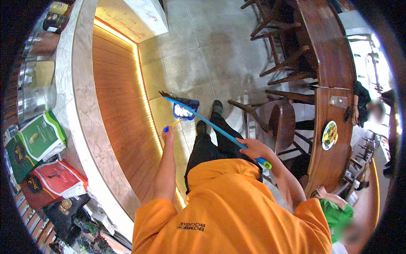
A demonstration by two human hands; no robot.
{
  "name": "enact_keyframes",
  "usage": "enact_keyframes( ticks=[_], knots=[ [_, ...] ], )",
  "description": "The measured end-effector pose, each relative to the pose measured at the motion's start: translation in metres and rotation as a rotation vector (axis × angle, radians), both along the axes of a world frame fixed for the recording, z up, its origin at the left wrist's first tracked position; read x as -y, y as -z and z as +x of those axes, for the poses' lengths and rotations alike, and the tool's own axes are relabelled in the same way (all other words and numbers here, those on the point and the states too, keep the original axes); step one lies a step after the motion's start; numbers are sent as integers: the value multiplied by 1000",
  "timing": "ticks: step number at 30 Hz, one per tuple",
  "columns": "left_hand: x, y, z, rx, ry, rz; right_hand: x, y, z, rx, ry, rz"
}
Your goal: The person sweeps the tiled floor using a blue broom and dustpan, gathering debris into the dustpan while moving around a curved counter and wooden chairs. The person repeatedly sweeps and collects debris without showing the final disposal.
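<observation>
My right hand (256, 148) grips the blue handle of a broom (212, 124) near its green-capped end. The handle slants down to dark bristles (165, 94) beside the dustpan. In my left hand (168, 134) is the blue-tipped end of a yellow stick handle (176, 123), which runs down to a blue dustpan (196, 108). White scraps (182, 111) that look like crumpled paper lie in the pan. The pan is at floor level in front of my shoes, and the broom handle crosses over it.
A wood-panelled counter (119, 104) with a marble top (84, 127) and lit edge runs along my left. Packaged bags (44, 136) and glass jars (38, 92) stand on it. To my right, wooden chairs (281, 127) line a table (323, 168) holding a food plate (330, 135); people sit there.
</observation>
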State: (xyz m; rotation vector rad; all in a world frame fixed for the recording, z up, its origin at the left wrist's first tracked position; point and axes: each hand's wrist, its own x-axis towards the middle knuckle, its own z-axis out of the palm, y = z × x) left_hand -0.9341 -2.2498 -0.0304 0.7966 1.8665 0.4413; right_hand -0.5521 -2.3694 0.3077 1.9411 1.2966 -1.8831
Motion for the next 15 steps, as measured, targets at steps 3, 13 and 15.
enact_keyframes(
  ticks=[3, 13, 15],
  knots=[
    [4, 10, -4, -87, -26, 49, 18, -20, -7, -9, 145, 7],
    [31, -13, -3, -23, 5, 259, 78, 33, -13, 413, 203, 417],
    [36, -19, -4, -59, 30, 239, 87, 60, -18, 499, 149, 468]
  ],
)
